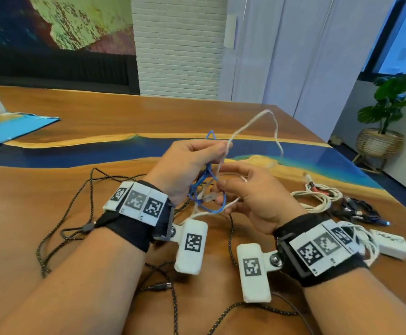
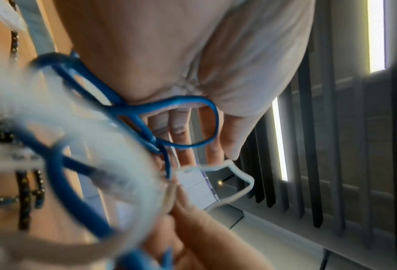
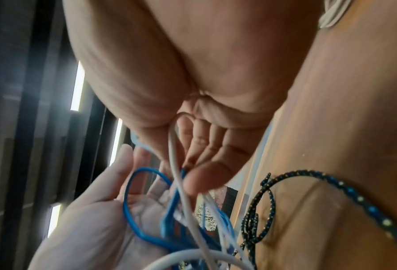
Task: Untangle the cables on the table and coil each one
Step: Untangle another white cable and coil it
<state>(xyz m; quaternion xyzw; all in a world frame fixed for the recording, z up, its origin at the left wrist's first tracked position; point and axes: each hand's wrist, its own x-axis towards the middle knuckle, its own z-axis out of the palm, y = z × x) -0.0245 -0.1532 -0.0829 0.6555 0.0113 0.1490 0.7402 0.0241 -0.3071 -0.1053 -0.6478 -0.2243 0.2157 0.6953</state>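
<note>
Above the wooden table I hold a knot of two thin cables. My left hand grips the blue cable and pinches the white cable, which arcs up and to the right. Just below, my right hand pinches the white cable between thumb and fingers. In the left wrist view the blue cable loops across my left fingers, with the white cable beyond. The right wrist view shows my right thumb on the white cable amid blue loops.
A black braided cable sprawls on the table under both forearms. At the right lie coiled white cables, a bundle of black cables and a white adapter. A blue sheet lies at the far left.
</note>
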